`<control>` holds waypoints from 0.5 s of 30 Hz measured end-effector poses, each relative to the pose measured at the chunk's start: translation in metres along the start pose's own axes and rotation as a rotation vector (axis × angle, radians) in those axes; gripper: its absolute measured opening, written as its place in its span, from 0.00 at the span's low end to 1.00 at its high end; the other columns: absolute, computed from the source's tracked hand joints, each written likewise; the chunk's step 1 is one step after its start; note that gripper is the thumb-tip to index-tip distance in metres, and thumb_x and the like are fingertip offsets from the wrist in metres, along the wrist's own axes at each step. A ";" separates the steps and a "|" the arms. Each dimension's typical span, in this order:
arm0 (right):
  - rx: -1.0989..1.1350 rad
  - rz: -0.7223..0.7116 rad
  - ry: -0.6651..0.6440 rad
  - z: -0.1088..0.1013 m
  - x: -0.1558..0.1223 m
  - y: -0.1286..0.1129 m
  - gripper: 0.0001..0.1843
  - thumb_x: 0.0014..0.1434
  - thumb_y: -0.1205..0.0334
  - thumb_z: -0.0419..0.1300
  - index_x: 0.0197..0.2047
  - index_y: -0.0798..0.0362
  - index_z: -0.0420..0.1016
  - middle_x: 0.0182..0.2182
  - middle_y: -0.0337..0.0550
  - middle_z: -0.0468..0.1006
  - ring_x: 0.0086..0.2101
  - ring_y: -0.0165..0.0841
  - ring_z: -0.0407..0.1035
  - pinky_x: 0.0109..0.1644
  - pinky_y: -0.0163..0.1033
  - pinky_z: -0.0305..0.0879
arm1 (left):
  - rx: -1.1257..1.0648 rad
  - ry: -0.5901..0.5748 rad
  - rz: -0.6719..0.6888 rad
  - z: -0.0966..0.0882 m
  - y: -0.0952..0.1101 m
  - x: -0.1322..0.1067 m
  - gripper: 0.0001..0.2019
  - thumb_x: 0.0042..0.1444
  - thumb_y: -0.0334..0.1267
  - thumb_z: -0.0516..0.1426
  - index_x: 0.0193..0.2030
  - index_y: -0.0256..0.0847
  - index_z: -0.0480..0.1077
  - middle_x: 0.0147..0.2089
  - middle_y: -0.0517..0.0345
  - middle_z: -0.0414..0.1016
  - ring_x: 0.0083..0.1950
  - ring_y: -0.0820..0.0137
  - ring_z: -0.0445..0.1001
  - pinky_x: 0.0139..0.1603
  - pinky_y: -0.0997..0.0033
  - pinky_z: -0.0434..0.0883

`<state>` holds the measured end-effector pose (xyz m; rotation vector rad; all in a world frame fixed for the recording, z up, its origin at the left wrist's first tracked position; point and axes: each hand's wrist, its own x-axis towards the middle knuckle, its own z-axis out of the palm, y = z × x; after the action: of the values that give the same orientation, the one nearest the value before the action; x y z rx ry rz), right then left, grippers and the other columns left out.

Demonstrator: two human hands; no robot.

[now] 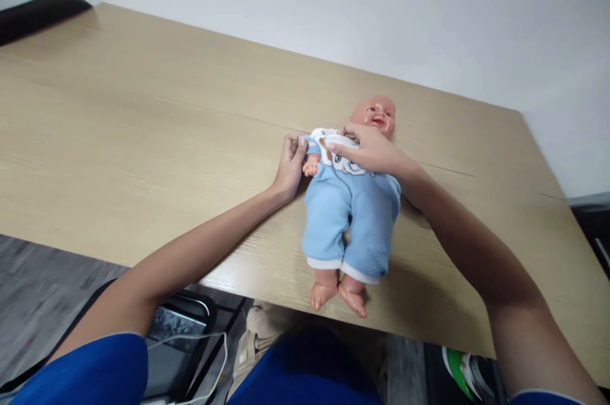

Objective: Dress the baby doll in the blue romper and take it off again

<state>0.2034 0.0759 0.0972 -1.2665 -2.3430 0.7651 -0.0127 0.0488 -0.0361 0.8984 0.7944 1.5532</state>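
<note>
A baby doll [351, 201] in a light blue outfit lies on its back on the wooden table [143, 125], head away from me, bare feet over the near edge. My left hand [289, 166] is closed on the sleeve at the doll's arm, on the left side. My right hand [369, 149] rests over the doll's chest just below its head, fingers pinching the white top of the garment.
A white wall rises behind the table. A dark chair back [38, 11] shows at the far left corner. Under the table's near edge lie a dark tray and white cable [190, 335], and green and white items [460, 370] on the right.
</note>
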 end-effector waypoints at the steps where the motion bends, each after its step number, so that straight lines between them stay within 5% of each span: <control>1: 0.031 -0.006 0.066 0.005 0.000 0.004 0.28 0.71 0.29 0.66 0.47 0.48 0.77 0.43 0.46 0.84 0.44 0.44 0.76 0.51 0.48 0.70 | -0.024 0.007 -0.042 0.001 -0.003 0.005 0.33 0.62 0.73 0.76 0.49 0.50 0.68 0.42 0.64 0.74 0.43 0.70 0.76 0.45 0.70 0.77; 5: 0.206 -0.036 0.165 0.021 0.004 0.022 0.27 0.69 0.30 0.69 0.47 0.45 0.71 0.41 0.42 0.79 0.44 0.43 0.73 0.53 0.49 0.72 | -0.002 -0.004 -0.151 0.002 -0.007 0.026 0.33 0.61 0.70 0.77 0.49 0.50 0.68 0.43 0.65 0.76 0.43 0.70 0.76 0.46 0.69 0.75; 10: 0.502 -0.035 0.185 0.025 0.003 0.036 0.37 0.63 0.20 0.73 0.46 0.42 0.65 0.39 0.39 0.74 0.43 0.41 0.73 0.49 0.46 0.74 | 0.211 -0.115 -0.096 -0.002 0.009 0.036 0.32 0.60 0.71 0.76 0.46 0.49 0.70 0.48 0.60 0.80 0.55 0.65 0.78 0.55 0.66 0.76; 15: 0.667 -0.017 0.175 0.026 0.001 0.043 0.43 0.57 0.14 0.75 0.45 0.41 0.65 0.40 0.39 0.72 0.43 0.41 0.72 0.48 0.46 0.76 | 0.259 -0.199 -0.166 0.005 0.007 0.063 0.29 0.55 0.65 0.77 0.44 0.49 0.71 0.47 0.59 0.81 0.50 0.63 0.79 0.51 0.63 0.77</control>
<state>0.2165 0.0881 0.0506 -0.9611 -1.7287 1.2349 -0.0181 0.1103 -0.0196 1.1260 0.9141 1.2128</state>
